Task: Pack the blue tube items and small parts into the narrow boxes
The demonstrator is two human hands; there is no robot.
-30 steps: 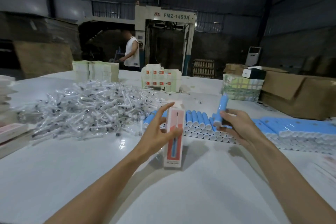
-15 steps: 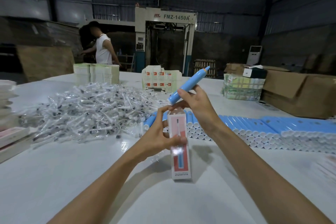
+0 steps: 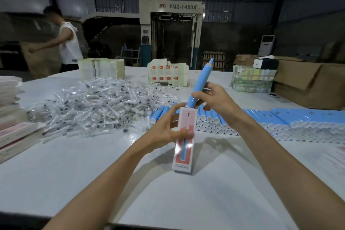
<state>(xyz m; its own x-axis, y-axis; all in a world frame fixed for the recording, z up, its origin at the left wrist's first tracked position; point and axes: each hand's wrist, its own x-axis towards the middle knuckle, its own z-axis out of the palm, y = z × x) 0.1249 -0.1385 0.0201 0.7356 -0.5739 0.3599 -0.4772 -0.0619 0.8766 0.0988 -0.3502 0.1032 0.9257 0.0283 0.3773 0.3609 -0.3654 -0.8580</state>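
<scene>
Head view. The left hand (image 3: 166, 132) is gripping the narrow box (image 3: 183, 147) at mid-length, with the thumb across the printed face and the fingers wrapped behind. The box is standing near upright, its lower end apparently on the table (image 3: 93, 173). The right hand (image 3: 214, 99) is holding the blue tube (image 3: 202, 80), fingers clamped round its lower half. The tube's lower end is meeting the box's upper mouth, just above the left hand; whether it is inside cannot be told. Its long axis is leaning up and rightward, slightly off the box's axis. Judgement: insertion is depending on aligning both axes, then sliding downward.
</scene>
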